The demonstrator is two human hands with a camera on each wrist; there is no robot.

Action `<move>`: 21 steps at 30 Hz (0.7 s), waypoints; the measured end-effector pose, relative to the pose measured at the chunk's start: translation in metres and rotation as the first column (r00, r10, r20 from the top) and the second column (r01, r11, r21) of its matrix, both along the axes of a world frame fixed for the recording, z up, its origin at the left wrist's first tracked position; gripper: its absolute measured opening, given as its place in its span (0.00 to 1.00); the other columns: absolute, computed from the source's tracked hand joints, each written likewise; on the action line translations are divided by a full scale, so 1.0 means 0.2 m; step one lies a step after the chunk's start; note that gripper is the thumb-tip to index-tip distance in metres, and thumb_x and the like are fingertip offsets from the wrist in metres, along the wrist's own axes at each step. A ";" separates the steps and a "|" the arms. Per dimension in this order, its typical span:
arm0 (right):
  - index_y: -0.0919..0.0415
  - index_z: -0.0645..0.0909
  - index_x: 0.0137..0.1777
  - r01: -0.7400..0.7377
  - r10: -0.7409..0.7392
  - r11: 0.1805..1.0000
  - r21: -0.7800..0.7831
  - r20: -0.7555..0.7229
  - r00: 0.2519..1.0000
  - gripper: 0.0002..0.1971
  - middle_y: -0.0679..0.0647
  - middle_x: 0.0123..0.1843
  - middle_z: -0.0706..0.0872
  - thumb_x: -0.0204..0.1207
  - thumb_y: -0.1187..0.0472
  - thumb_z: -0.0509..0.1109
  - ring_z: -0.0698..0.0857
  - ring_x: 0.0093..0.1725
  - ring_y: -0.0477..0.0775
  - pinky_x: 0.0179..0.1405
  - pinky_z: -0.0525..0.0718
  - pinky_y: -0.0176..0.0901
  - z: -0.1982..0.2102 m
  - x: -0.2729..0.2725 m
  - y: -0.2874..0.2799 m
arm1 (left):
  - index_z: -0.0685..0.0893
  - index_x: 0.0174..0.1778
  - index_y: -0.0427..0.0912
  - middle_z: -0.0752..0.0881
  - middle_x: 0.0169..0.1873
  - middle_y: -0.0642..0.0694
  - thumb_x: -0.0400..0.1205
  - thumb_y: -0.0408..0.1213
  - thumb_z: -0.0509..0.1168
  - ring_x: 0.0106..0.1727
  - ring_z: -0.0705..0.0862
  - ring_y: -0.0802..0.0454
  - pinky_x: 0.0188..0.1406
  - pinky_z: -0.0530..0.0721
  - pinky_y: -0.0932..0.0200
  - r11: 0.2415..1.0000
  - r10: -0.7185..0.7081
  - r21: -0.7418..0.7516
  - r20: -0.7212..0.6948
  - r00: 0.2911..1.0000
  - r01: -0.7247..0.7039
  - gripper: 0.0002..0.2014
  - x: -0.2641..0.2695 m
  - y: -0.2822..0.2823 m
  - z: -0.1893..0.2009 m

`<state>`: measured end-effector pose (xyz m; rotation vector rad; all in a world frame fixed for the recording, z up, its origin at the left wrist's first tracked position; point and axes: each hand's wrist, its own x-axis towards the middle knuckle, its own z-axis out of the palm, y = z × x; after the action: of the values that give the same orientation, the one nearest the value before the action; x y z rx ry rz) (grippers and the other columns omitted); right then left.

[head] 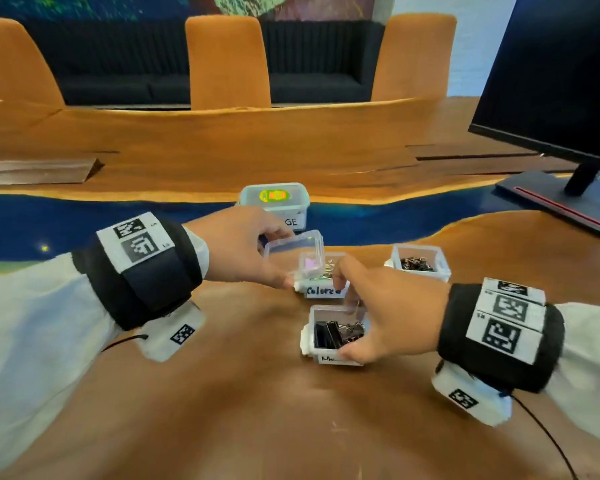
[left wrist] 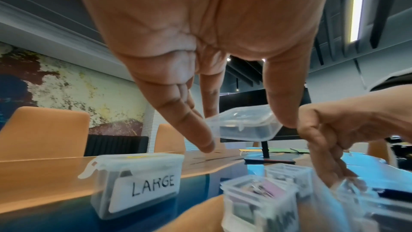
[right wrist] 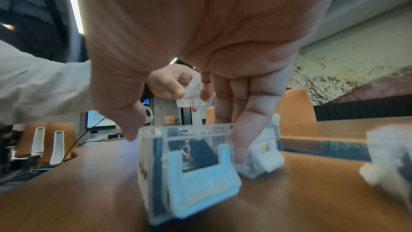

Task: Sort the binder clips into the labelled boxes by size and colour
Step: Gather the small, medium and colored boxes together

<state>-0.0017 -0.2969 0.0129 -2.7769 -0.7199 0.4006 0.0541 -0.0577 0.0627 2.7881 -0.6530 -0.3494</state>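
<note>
My left hand (head: 274,258) pinches a clear plastic lid (head: 293,249) by its edges, tilted just above the open box labelled "Colored" (head: 323,291); in the left wrist view the lid (left wrist: 243,123) sits between thumb and fingers. My right hand (head: 347,317) straddles the open box of black medium clips (head: 326,336), thumb at its front and fingers down between it and the coloured box (right wrist: 265,156). Behind them the "LARGE" box (head: 278,206) has its lid closed. An open box of small black clips (head: 420,263) stands to the right.
A monitor (head: 551,81) on a dark base (head: 551,199) stands at the right rear of the wooden table (head: 222,393). Orange chairs (head: 227,60) line the far side. A thin cable (head: 548,434) trails from my right wrist.
</note>
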 end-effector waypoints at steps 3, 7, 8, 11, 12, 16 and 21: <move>0.45 0.63 0.67 0.039 -0.037 0.996 0.082 -0.025 0.999 0.43 0.41 0.61 0.82 0.58 0.30 0.81 0.83 0.53 0.42 0.55 0.86 0.43 -0.04 0.01 -0.02 | 0.79 0.71 0.60 0.84 0.58 0.57 0.68 0.63 0.79 0.48 0.85 0.61 0.55 0.86 0.55 0.998 -0.057 0.022 -0.052 0.997 0.059 0.36 -0.11 -0.04 -0.08; 0.41 0.64 0.72 0.058 -0.047 0.984 0.167 -0.072 0.996 0.53 0.36 0.63 0.79 0.48 0.31 0.86 0.82 0.57 0.38 0.58 0.85 0.38 -0.02 0.01 -0.10 | 0.75 0.76 0.59 0.75 0.56 0.63 0.69 0.65 0.77 0.48 0.74 0.63 0.45 0.73 0.67 0.990 -0.111 0.087 0.006 0.994 0.110 0.39 -0.19 -0.12 -0.15; 0.41 0.63 0.74 0.066 -0.053 0.980 0.186 -0.071 0.996 0.55 0.35 0.63 0.79 0.48 0.31 0.86 0.82 0.57 0.37 0.57 0.85 0.37 -0.01 0.00 -0.12 | 0.75 0.76 0.59 0.74 0.54 0.64 0.69 0.66 0.76 0.48 0.73 0.62 0.46 0.72 0.65 0.988 -0.120 0.100 0.018 0.993 0.118 0.40 -0.20 -0.14 -0.17; 0.40 0.66 0.75 0.050 -0.043 0.979 0.199 -0.040 0.998 0.50 0.34 0.65 0.78 0.54 0.28 0.80 0.81 0.58 0.36 0.57 0.85 0.35 0.01 -0.01 -0.13 | 0.76 0.76 0.59 0.78 0.58 0.62 0.66 0.70 0.74 0.54 0.78 0.58 0.56 0.81 0.58 0.983 -0.146 0.120 0.044 0.988 0.140 0.42 -0.20 -0.18 -0.20; 0.40 0.68 0.75 0.038 -0.034 0.983 0.181 -0.026 0.999 0.46 0.34 0.65 0.79 0.57 0.27 0.78 0.82 0.59 0.36 0.57 0.85 0.37 0.00 -0.02 -0.12 | 0.76 0.76 0.59 0.79 0.62 0.61 0.65 0.72 0.74 0.58 0.79 0.57 0.59 0.83 0.55 0.980 -0.152 0.137 0.048 0.987 0.145 0.43 -0.20 -0.19 -0.21; 0.43 0.72 0.73 -0.004 0.001 0.992 0.127 0.027 1.000 0.36 0.37 0.63 0.81 0.67 0.31 0.75 0.83 0.57 0.41 0.56 0.87 0.40 -0.03 -0.03 -0.10 | 0.76 0.77 0.60 0.80 0.63 0.57 0.65 0.73 0.73 0.62 0.80 0.53 0.61 0.84 0.48 0.969 -0.165 0.189 0.026 0.986 0.158 0.44 -0.20 -0.21 -0.22; 0.43 0.77 0.69 0.030 -0.027 0.990 0.141 -0.021 0.999 0.33 0.41 0.60 0.84 0.66 0.34 0.79 0.85 0.56 0.42 0.57 0.88 0.40 -0.05 -0.02 -0.09 | 0.82 0.69 0.61 0.79 0.53 0.58 0.66 0.76 0.69 0.52 0.80 0.54 0.52 0.85 0.48 0.954 -0.185 0.235 -0.029 0.982 0.186 0.38 -0.19 -0.21 -0.22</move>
<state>-0.0067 -0.3146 0.0031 -2.6440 -0.6757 0.3559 0.0154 -0.0997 0.0196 2.9533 -0.9322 -0.5048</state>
